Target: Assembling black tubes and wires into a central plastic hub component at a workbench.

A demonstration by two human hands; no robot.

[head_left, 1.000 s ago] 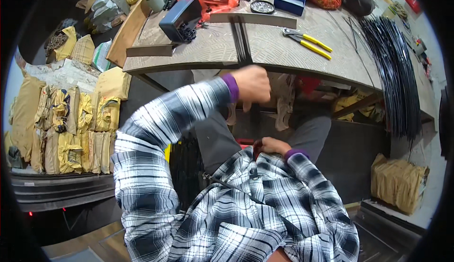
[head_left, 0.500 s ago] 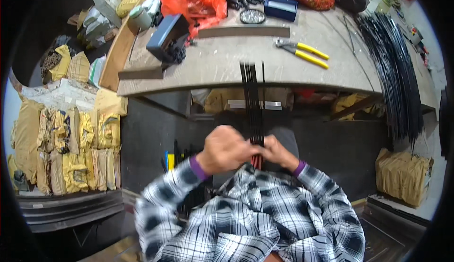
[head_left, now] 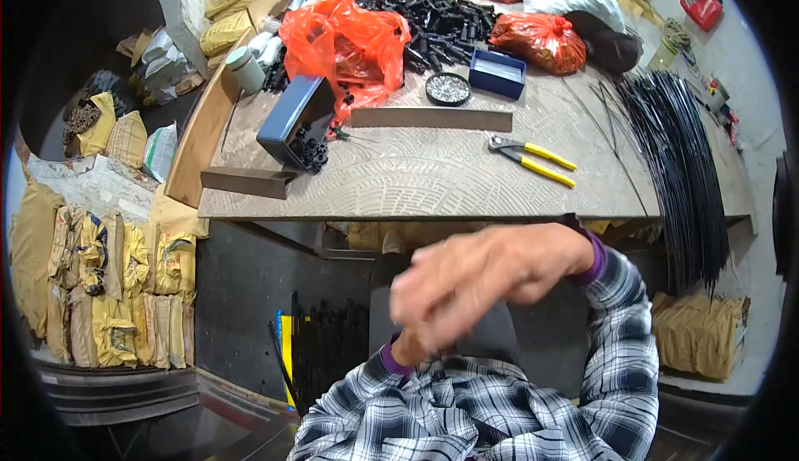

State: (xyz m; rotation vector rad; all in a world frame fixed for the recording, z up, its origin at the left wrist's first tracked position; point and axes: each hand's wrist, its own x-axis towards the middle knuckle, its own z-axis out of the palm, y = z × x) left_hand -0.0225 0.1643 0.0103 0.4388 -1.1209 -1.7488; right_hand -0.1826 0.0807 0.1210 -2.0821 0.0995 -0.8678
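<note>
In front of my chest, my right hand (head_left: 516,261) reaches across to the left, blurred by motion, so its fingers cannot be made out. My left hand (head_left: 414,346) is lower, largely covered by the right one; its fingers are hidden. Whether either hand holds anything does not show. A small dark edge (head_left: 571,220) juts above my right wrist, too little of it visible to name. On the table (head_left: 399,190) beyond lie yellow-handled pincers (head_left: 533,160) and a flat metal bar (head_left: 431,118).
Left on the table stands a blue box (head_left: 290,116) spilling small black parts. Behind are a red plastic bag (head_left: 345,45), a round dish (head_left: 448,89) and a blue tray (head_left: 497,76). Long black rods (head_left: 678,170) hang over the right edge. Wrapped packages (head_left: 125,303) line the left.
The bundle of thin black rods between my hands is no longer visible. My right hand has swung up and left across my left hand. The view has tilted up, showing more tabletop.
</note>
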